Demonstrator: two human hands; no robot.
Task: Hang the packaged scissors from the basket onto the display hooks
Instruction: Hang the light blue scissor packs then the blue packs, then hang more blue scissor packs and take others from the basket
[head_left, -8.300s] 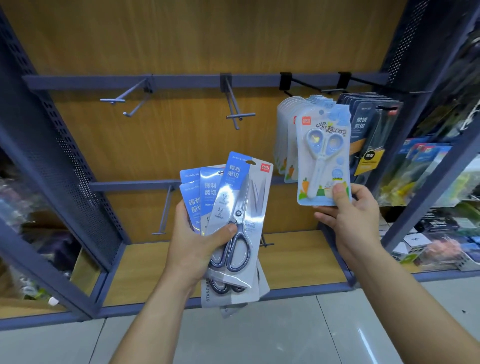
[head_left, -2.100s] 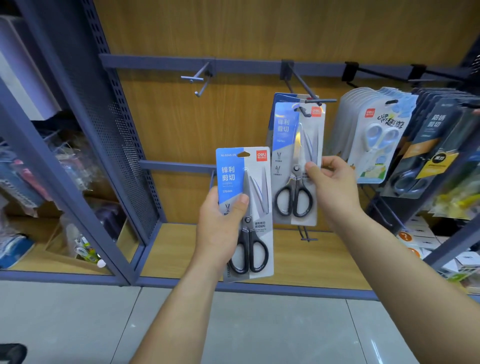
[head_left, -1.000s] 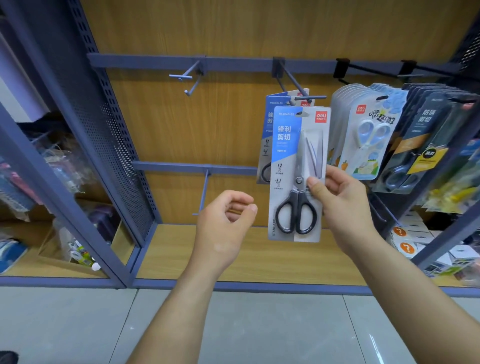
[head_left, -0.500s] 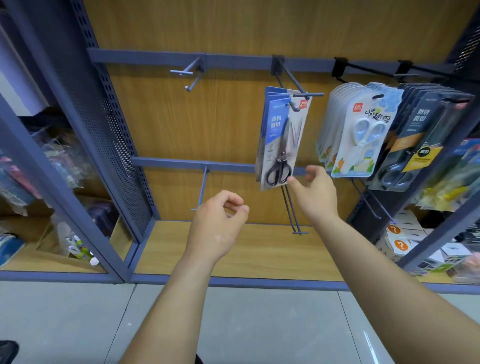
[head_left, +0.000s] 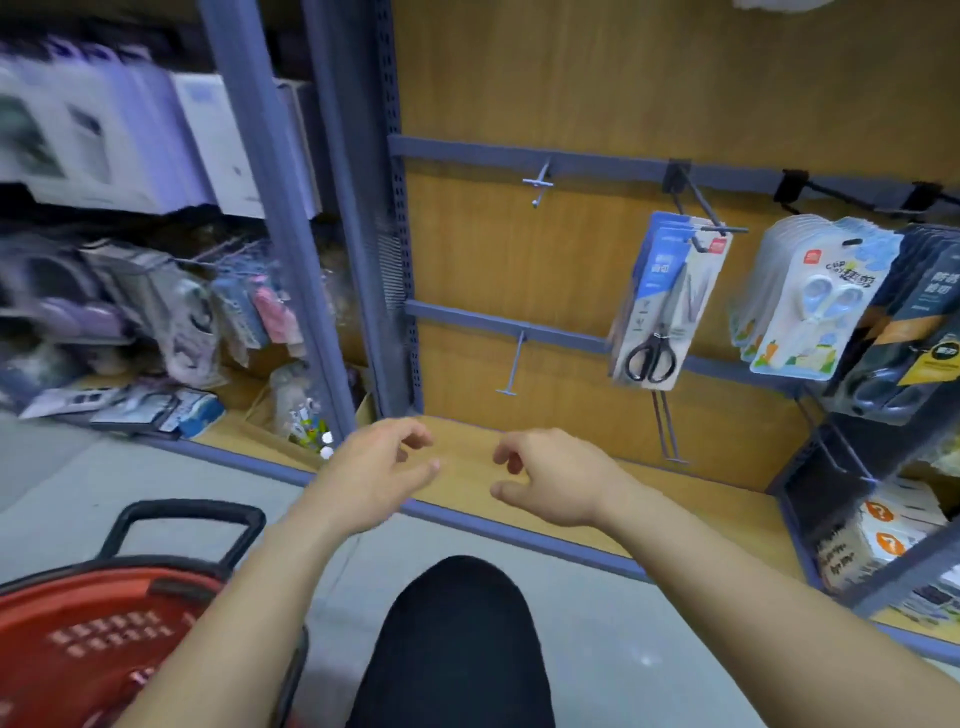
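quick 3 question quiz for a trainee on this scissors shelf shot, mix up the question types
1. True or false: the left hand and the right hand each hold a pack.
2. The black-handled scissors packs hang from: A a top-rail hook, B a lower-rail hook, C the shelf board.
3. Fill in: the basket is ___ in colour.
Key: 1 false; 2 A; 3 red.

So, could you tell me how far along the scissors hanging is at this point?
Done: a few black-handled scissors packs are hung. In hand: nothing; the left hand and right hand are empty. Left: the upper hook and lower hook are bare, and I cannot see whether the red basket holds more packs.
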